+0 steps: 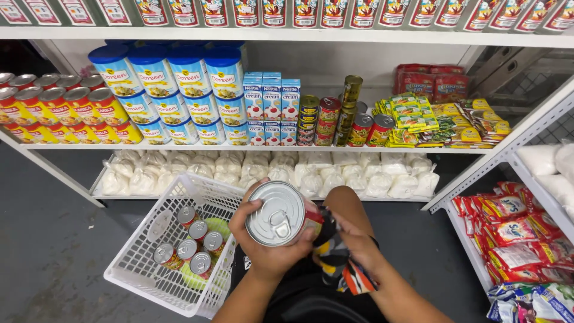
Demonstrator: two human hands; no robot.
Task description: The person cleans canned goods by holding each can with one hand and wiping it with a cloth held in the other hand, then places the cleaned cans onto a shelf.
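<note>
So we've got our left hand point(269, 242) wrapped around a round metal tin can with a silver pull-tab lid and a red label point(278, 213), fingers curled around its side, lid tilted up toward the camera, held just above our lap. Our right hand point(353, 242) is bunched up on a multicoloured cloth with black, orange and yellow patches point(341, 263), fingers closed on the fabric and pressing it against the can's side, right next to the left hand's fingertips. Just to the left of the can sits a white plastic lattice basket point(149, 263) on the dark grey floor point(54, 245), and inside it there's a cluster of small silver-topped tin cans point(191, 245) lying on something green. In front of us is a white metal shelf unit point(257, 148): blue-lidded round tubs point(179, 90) stacked on the left side, red and yellow cans point(60, 107) at the far left, blue and white cartons point(272, 107) in the middle, a few stacked small tins point(341, 116) beside those, then yellow and green sachets point(436, 122) to the right. The lowest level holds clear bags of white powder or grain point(269, 173); we can't tell which. Off to the right, another shelf carries red snack packets point(514, 227).
</note>
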